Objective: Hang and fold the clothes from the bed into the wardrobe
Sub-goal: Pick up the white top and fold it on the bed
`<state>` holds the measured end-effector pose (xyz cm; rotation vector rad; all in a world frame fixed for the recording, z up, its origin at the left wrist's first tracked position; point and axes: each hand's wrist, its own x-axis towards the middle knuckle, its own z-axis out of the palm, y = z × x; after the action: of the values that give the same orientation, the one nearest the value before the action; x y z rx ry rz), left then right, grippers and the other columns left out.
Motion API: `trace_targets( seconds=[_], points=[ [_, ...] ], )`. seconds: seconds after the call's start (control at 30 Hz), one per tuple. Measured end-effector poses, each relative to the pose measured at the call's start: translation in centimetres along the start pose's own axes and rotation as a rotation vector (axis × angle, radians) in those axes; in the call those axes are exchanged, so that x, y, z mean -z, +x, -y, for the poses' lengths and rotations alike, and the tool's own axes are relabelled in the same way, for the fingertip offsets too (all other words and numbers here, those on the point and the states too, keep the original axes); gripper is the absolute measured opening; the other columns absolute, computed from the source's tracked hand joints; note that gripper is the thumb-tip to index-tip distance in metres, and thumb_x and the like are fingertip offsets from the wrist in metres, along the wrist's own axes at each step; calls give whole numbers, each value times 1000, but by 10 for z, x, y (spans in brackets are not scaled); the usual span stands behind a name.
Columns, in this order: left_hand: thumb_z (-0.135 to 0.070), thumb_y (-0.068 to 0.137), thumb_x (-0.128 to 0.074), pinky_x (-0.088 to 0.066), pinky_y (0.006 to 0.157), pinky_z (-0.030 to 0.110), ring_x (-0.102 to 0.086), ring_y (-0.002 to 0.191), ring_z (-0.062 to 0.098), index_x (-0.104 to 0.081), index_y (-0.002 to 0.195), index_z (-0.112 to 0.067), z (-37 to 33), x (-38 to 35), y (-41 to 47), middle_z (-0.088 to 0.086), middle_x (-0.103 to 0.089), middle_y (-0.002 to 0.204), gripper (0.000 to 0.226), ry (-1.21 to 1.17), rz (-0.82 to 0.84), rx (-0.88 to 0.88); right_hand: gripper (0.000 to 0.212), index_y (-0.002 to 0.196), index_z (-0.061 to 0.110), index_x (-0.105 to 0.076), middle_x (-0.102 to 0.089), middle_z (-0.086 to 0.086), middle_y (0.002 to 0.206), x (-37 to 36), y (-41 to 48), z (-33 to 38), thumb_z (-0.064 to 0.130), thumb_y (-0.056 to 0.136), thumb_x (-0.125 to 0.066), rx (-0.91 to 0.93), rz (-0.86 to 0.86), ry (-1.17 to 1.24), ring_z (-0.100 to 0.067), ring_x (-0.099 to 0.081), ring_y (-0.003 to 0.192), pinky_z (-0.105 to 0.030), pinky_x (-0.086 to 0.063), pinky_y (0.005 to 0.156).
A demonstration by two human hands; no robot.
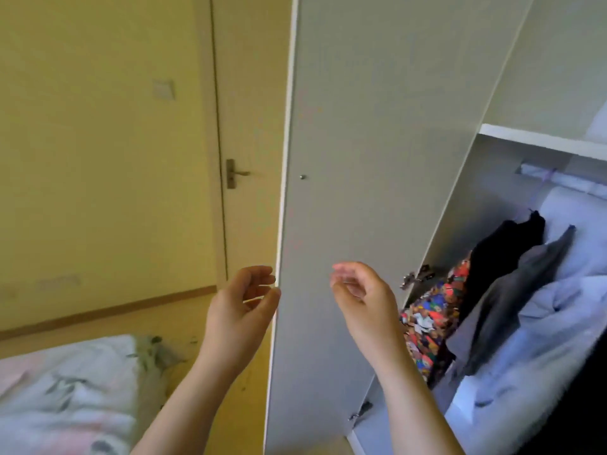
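The wardrobe stands open, its grey door (361,159) swung out in front of me. Inside on the right hang a black garment (502,254), a dark grey one (512,310), a multicoloured patterned one (433,316) and pale blue clothes (565,323) under the rail (538,170). My left hand (243,310) is raised at the door's outer edge, fingers loosely curled, holding nothing. My right hand (361,303) hovers in front of the door's inner face, fingers relaxed and empty. The bed (65,395) with pale flowered bedding lies at the lower left.
A closed room door with a metal handle (235,174) is behind the wardrobe door, in a yellowish wall. A wooden skirting board (108,310) runs along the floor. A white shelf (542,139) spans the wardrobe above the rail.
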<state>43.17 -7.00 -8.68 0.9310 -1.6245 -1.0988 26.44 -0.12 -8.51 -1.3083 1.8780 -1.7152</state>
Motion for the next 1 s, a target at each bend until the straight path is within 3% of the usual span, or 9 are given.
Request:
trace_targets(
  seconds=[0.33,0.43,0.6,0.87,1.0],
  points=[
    [-10,88,-64,-49,64,11,-64,83,-1,-63,103,-26,50,111,34,-12,-69,93,22,63,-279,94,16,102,31,-65,-67,16,96,-151,32,9,18,93,-62,49,325,16,8,-59,88,-3,-42,72],
    [-9,88,-64,-55,68,23,-64,82,0,-64,106,-21,61,121,53,-11,-69,93,21,68,-322,130,15,104,28,-65,-67,14,95,-179,54,4,18,93,-62,77,383,37,5,-60,86,-5,-44,71],
    [-15,88,-65,-49,66,10,-64,86,-2,-64,105,-24,89,137,85,-13,-68,96,19,137,-415,176,13,103,27,-65,-66,13,95,-233,94,-15,19,92,-62,80,515,72,3,-61,84,-6,-45,70],
    [-11,88,-66,-49,63,9,-64,83,-3,-65,107,-18,142,177,137,-6,-69,98,20,155,-496,275,12,99,31,-64,-67,13,94,-325,140,-44,22,91,-63,39,678,84,5,-60,82,-6,-44,68],
    [-14,88,-66,-46,63,5,-64,83,-5,-65,106,-20,170,209,185,-11,-69,95,19,176,-522,291,12,98,32,-62,-66,14,95,-381,175,-52,22,92,-63,46,694,50,7,-59,83,-4,-43,68]
  ],
)
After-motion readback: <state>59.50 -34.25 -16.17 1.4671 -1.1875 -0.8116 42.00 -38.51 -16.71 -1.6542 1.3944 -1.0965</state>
